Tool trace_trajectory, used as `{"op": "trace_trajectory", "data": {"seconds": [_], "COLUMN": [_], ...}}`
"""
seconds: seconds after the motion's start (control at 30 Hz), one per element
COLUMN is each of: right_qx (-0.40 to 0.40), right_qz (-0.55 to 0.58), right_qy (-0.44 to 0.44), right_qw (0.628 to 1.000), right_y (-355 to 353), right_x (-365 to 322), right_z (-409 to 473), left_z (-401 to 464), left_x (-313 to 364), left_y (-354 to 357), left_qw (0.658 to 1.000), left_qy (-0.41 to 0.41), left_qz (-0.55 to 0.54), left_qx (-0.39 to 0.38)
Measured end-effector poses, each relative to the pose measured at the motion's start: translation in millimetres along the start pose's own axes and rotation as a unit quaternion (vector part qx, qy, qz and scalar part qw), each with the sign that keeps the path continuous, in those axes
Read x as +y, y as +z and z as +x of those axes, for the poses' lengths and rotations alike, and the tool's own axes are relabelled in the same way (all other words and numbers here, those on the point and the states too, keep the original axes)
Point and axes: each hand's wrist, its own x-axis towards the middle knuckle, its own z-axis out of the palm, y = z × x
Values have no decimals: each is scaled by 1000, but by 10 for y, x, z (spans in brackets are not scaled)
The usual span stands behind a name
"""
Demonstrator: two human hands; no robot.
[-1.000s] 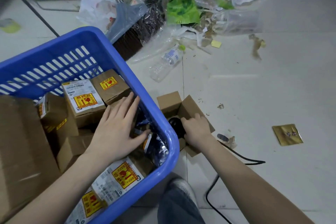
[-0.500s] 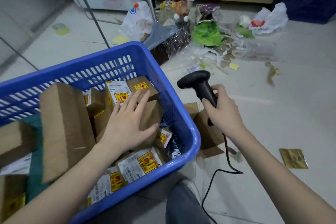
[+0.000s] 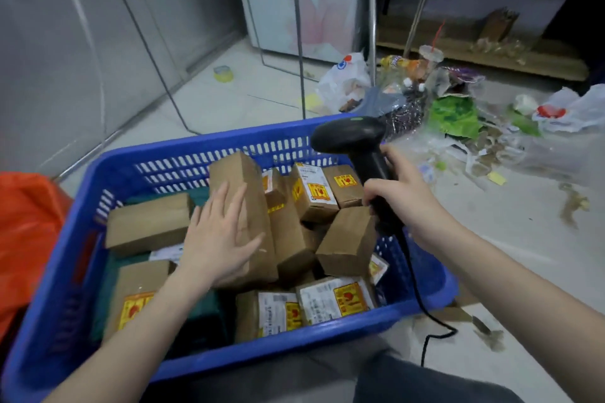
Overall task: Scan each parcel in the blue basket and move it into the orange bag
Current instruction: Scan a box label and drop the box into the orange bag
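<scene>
A blue basket (image 3: 82, 258) in front of me holds several brown cardboard parcels, some with yellow and white labels. My left hand (image 3: 217, 239) lies flat with straight fingers on a tall brown parcel (image 3: 252, 203) in the middle of the basket. My right hand (image 3: 399, 196) grips the handle of a black barcode scanner (image 3: 350, 139), held over the basket's right side with its head pointing left. The scanner's cable (image 3: 422, 304) runs down over the basket rim to the floor. The orange bag (image 3: 26, 232) sits at the left edge, beside the basket.
Rubbish lies on the tiled floor at the back right: plastic bags (image 3: 343, 81), a green wrapper (image 3: 455, 114), a drink cup (image 3: 430, 54). Metal rack legs (image 3: 299, 42) and grey panels stand behind the basket. My knee (image 3: 409, 383) is at the bottom.
My right hand lifted the scanner from the small box on the floor and brought it over the basket. My left hand shifted left onto the tall parcel. The view tilted up and left.
</scene>
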Motion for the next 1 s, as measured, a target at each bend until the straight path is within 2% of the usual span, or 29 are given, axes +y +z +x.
{"op": "trace_trajectory", "data": {"seconds": [0.17,0.47,0.63,0.73,0.87,1.0], "right_qx": [-30,7,-3,-7,4,37], "right_qz": [18,7,11,21,38,66], "right_qy": [13,68,74,62,37,8], "right_qw": [999,998,997,998,999,997], "right_y": [586,1150,1151,1118,1024,945], "right_x": [37,456,510,409,155,-138], "right_z": [190,448,453,394,232,32], "left_z": [-47,162,274,278,234,115], "left_x": [-393,-442,-320,-276,-226,-159], "left_y": [107,586,609,457,18,-507], "left_qw": [996,959,935,924,914,876], "left_qy": [-70,-187,-225,-223,-175,-140], "left_qz": [-46,-163,-251,-300,-364,-460], "left_qx": [-7,-134,-112,-84,-50,-31]}}
